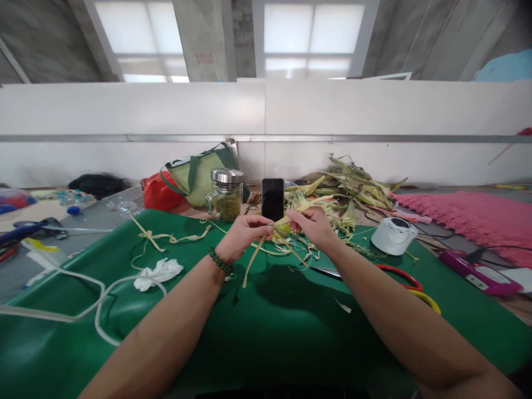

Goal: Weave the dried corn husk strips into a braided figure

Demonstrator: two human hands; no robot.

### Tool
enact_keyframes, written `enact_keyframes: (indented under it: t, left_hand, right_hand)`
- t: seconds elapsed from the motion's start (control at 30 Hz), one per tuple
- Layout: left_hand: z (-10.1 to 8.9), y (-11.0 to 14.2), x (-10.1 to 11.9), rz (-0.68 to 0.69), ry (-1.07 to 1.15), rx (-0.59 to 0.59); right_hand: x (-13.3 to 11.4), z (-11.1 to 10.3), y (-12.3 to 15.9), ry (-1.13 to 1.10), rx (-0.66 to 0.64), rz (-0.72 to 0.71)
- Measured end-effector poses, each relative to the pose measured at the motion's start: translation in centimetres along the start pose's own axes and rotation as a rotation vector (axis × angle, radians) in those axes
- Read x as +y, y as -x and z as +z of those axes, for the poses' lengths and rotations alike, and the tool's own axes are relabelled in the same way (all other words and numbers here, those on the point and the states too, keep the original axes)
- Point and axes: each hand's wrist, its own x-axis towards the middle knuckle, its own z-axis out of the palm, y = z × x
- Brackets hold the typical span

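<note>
Both my hands are raised over the green mat (266,327), in front of a dark phone (272,198) that stands upright. My left hand (248,231), with a green bead bracelet at its wrist, pinches the gathered end of a bundle of corn husk strips (282,228). My right hand (310,224) pinches a pale husk strip of that same bundle. Loose strips hang down below the fingers. Under my right forearm lie scissors (401,275) with red and yellow handles, their middle hidden by the arm. Husk scraps and thin threads are scattered behind my right hand.
A glass jar (228,197) with a metal lid stands behind my left hand, beside a green bag (199,176). Corn husks (353,185) are heaped at the back. A white container (394,235) and a purple device (480,272) are rightward; crumpled tissue (158,274) and white cord (100,296) lie left.
</note>
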Motion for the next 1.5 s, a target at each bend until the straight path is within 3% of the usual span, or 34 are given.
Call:
enact_keyframes:
  t: [0.2,0.4,0.53,0.63,0.7,0.83,0.93,1.07,1.2,1.33,1.5]
  left_hand:
    - [0.2,-0.1,0.1,-0.012,0.051,0.041]
    - [0.2,0.0,0.2,-0.003,0.063,0.034]
    - [0.0,0.0,0.1,0.001,0.093,0.044]
    - [-0.1,0.0,0.0,-0.01,0.11,0.076]
    - [-0.1,-0.1,0.0,-0.013,0.117,0.086]
    - [0.1,-0.1,0.2,-0.028,0.115,0.074]
    - [0.2,0.1,0.5,-0.036,0.092,0.044]
    - [0.3,0.4,0.7,-0.086,0.062,-0.037]
    - [0.2,0.6,0.8,-0.182,0.095,-0.077]
    - [0.0,0.4,0.8,-0.157,0.101,-0.054]
    - [-0.1,0.1,0.4,-0.082,0.094,-0.035]
  right_hand:
    - [-0.2,-0.1,-0.5,-0.316,0.16,0.012]
    - [-0.4,-0.4,-0.8,-0.583,0.098,0.079]
    - [-0.6,-1.0,-0.5,-0.333,0.149,0.054]
    - [-1.1,-1.4,0.1,-0.027,0.145,-0.178]
    - [-1.2,-1.4,0.4,0.063,0.13,-0.277]
    - [-0.8,-0.8,0.2,0.127,0.016,-0.154]
    - [-0.3,-0.3,-0.3,0.04,-0.11,-0.08]
    - [0.0,-0.1,-0.3,0.097,-0.043,-0.099]
    - [-0.4,-0.5,0.4,0.296,0.046,-0.275]
    - [-1.4,-0.9,1.3,0.366,0.142,-0.5]
    - [-1.5,-0.9,1.4,0.407,0.004,-0.636]
